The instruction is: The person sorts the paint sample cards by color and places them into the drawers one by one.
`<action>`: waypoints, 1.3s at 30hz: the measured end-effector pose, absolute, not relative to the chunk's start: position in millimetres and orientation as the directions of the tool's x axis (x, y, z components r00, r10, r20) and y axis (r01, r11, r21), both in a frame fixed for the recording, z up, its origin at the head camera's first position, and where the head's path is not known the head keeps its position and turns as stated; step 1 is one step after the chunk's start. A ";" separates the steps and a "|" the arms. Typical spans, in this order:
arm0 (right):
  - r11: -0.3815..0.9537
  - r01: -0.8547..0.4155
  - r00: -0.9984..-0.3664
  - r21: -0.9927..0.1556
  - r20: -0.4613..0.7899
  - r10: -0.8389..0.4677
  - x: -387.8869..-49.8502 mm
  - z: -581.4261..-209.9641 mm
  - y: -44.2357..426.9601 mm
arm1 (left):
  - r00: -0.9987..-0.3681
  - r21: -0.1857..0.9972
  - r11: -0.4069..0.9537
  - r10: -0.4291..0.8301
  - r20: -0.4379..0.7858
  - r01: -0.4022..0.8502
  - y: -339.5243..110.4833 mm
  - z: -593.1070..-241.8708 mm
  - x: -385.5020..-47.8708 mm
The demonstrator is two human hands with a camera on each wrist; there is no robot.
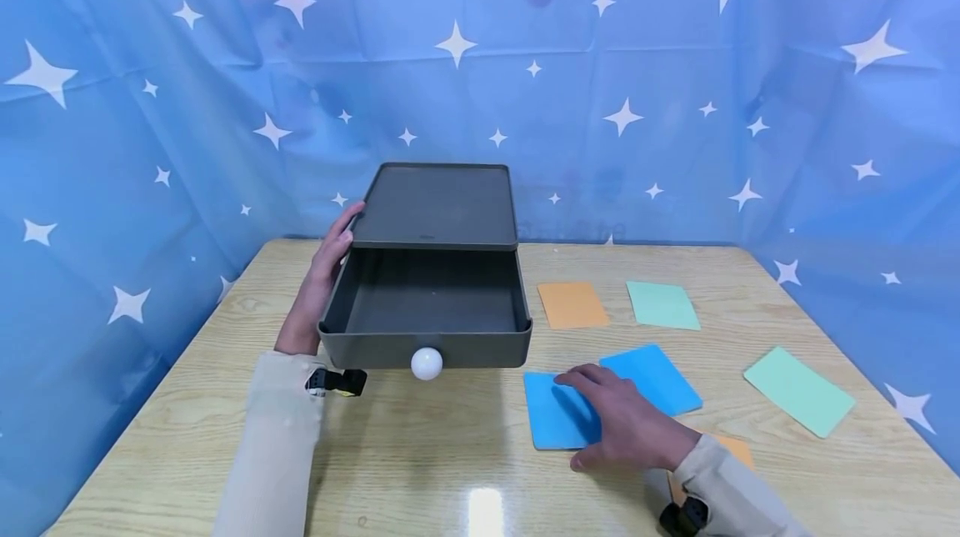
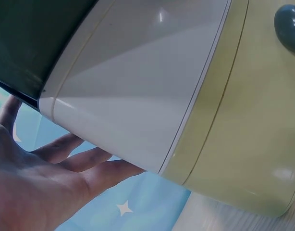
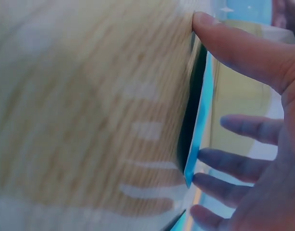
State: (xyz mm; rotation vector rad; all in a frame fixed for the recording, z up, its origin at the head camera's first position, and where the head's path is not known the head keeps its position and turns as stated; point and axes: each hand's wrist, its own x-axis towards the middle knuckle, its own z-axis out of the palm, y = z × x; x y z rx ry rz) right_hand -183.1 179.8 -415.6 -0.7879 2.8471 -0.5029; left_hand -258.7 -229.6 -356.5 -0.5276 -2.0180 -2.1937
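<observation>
The left hand (image 1: 318,287) reaches forward, fingers (image 2: 113,174) extended; the right hand (image 1: 628,422) has its thumb (image 3: 243,48) spread apart.

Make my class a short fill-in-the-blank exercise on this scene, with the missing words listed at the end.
1. The left hand is against the drawer unit, whose drawer stands ____, not shut.
2. In the head view, the round knob on that drawer is coloured ____.
3. The right hand is over a ____ card.
4. In the head view, the green cards on the table number ____.

Missing words: open; white; blue; two.
</observation>
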 end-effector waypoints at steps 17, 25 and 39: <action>0.776 -0.573 -0.803 -0.264 -0.010 -0.596 -192.0 -410.6 180.8 | -0.936 0.947 -0.080 0.148 0.320 0.311 -229.6 -357.9 -259.7; 0.780 -0.582 -0.800 -0.231 -0.009 -0.600 -193.4 -411.2 181.5 | -0.940 0.951 -0.073 0.147 0.308 0.300 -228.3 -357.0 -258.6; 0.800 -0.556 -0.827 -0.226 0.051 -0.560 -185.8 -401.7 187.1 | -0.939 0.949 -0.076 0.142 0.313 0.305 -229.3 -357.3 -258.9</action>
